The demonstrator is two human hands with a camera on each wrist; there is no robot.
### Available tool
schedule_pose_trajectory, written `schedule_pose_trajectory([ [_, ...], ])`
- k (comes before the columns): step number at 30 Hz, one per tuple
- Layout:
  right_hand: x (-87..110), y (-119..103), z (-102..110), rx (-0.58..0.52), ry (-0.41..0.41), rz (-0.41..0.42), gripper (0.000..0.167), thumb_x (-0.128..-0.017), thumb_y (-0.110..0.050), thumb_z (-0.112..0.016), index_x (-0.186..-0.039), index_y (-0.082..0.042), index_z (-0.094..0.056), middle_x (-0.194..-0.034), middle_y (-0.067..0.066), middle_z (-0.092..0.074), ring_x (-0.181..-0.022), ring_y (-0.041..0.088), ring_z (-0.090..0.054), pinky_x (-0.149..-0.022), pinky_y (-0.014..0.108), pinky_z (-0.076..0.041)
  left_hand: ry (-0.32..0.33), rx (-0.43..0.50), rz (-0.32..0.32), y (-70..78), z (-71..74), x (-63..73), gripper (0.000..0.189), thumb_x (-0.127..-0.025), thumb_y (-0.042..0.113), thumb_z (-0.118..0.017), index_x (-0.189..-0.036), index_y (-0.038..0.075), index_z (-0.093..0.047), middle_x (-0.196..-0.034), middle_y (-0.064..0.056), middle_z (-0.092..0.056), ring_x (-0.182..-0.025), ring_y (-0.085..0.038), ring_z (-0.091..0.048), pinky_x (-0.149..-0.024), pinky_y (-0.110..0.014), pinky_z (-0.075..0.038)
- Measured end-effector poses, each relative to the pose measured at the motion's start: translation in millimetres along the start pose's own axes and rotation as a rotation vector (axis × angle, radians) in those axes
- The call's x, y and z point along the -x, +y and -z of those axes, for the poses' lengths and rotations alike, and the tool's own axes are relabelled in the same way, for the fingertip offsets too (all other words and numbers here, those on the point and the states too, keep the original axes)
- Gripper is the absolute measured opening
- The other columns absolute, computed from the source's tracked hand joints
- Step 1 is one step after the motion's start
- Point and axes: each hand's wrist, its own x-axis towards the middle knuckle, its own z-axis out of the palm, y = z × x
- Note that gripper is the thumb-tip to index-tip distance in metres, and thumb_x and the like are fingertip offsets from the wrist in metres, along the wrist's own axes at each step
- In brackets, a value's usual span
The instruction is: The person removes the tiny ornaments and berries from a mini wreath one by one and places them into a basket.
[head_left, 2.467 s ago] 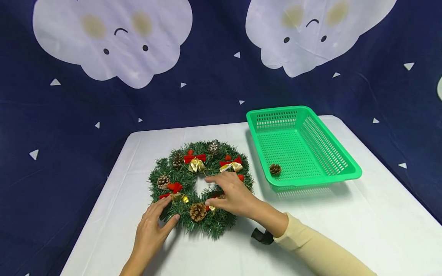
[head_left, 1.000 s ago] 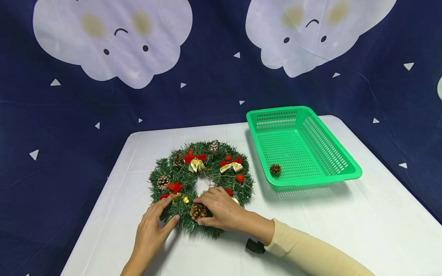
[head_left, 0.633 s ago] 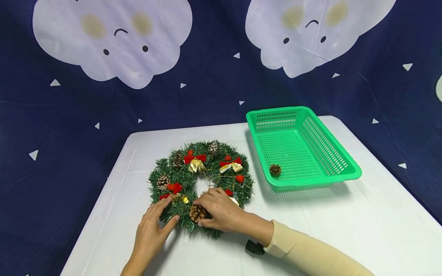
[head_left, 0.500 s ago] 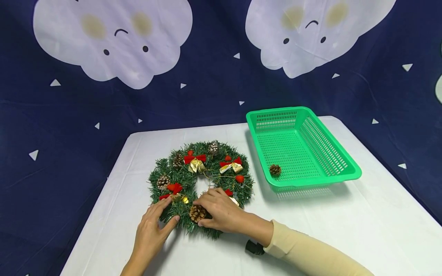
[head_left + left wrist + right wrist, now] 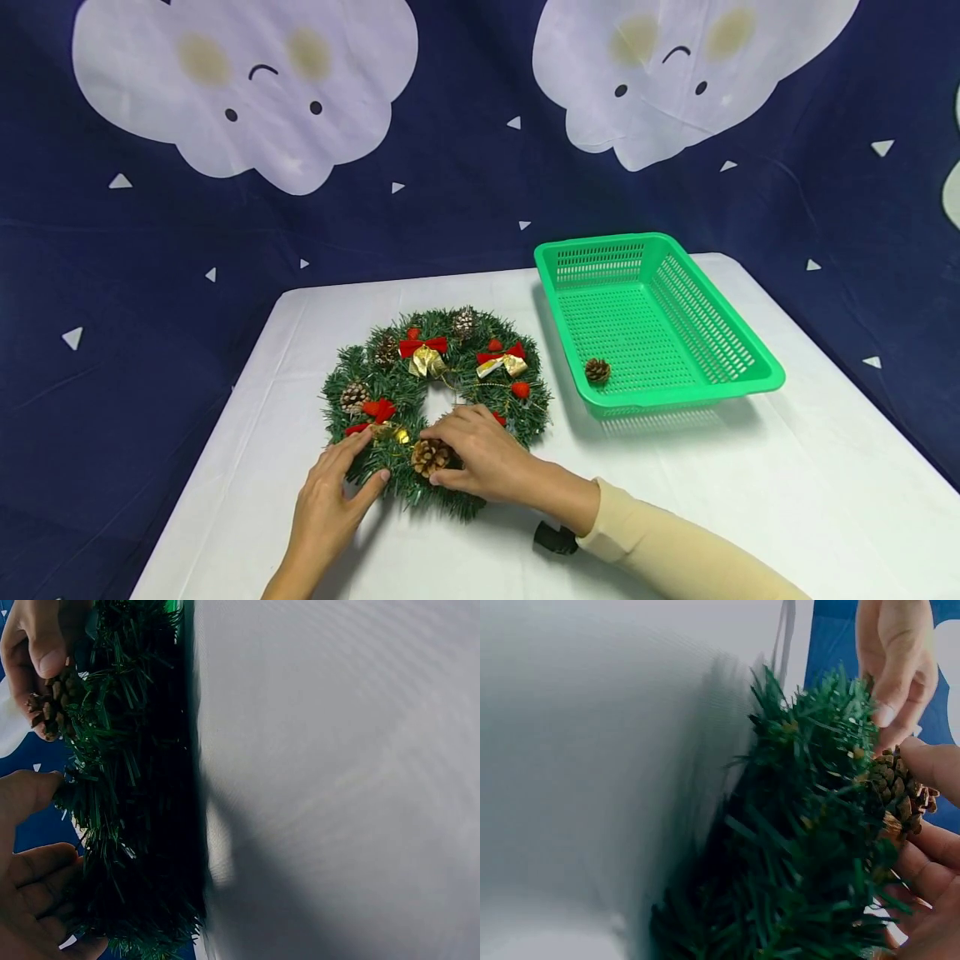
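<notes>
A green Christmas wreath [image 5: 450, 494] lies on the white table, decorated with red bows, gold foil and several pine cones. My right hand [image 5: 483, 457] pinches the large brown pine cone [image 5: 430, 457] at the wreath's front; in the right wrist view, thumb and fingers are on either side of this pine cone [image 5: 894, 787]. With fingers fairly straight and the thumb apart, my left hand [image 5: 330, 493] rests on the wreath's left front edge, beside a red bow [image 5: 378, 410]. The fingers of my right hand partly cover the wreath's right front part.
A green plastic basket [image 5: 678, 392] stands at the back right, with one small pine cone [image 5: 597, 371] in its near left corner. Under my right wrist shows a black object [image 5: 555, 538]. A dark blue cloth with clouds hangs behind the table [image 5: 810, 492].
My right hand has moved from the wreath's right side toward the front and taken hold of the large pine cone, which has shifted very slightly. My left hand has stayed in place.
</notes>
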Motion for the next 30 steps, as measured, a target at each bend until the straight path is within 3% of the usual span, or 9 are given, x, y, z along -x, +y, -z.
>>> schedule_pose_trajectory([
  [22,0.2,11,25,-0.058,0.158,0.005,0.053,-0.078,-0.037,-0.074,-0.124,-0.014,-0.059,-0.115,-0.002,-0.066,-0.105,0.012,-0.056,-0.097,0.034,-0.043,0.01,0.006,-0.006,-0.3,-1.0,0.3,0.059,-0.074,0.019,-0.079,-0.128,0.009,-0.059,-0.124,-0.016,-0.062,-0.115,-0.036,-0.055,-0.092,-0.057,-0.043],
  [30,-0.5,16,36,-0.138,0.15,-0.069,0.053,-0.08,-0.033,-0.074,-0.127,-0.014,-0.058,-0.12,0.001,-0.065,-0.113,0.018,-0.055,-0.099,0.04,-0.042,0.006,0.009,0.002,-0.1,-1.1,0.3,0.059,-0.074,0.019,-0.079,-0.129,0.009,-0.058,-0.126,-0.015,-0.061,-0.117,-0.036,-0.054,-0.093,-0.057,-0.043],
])
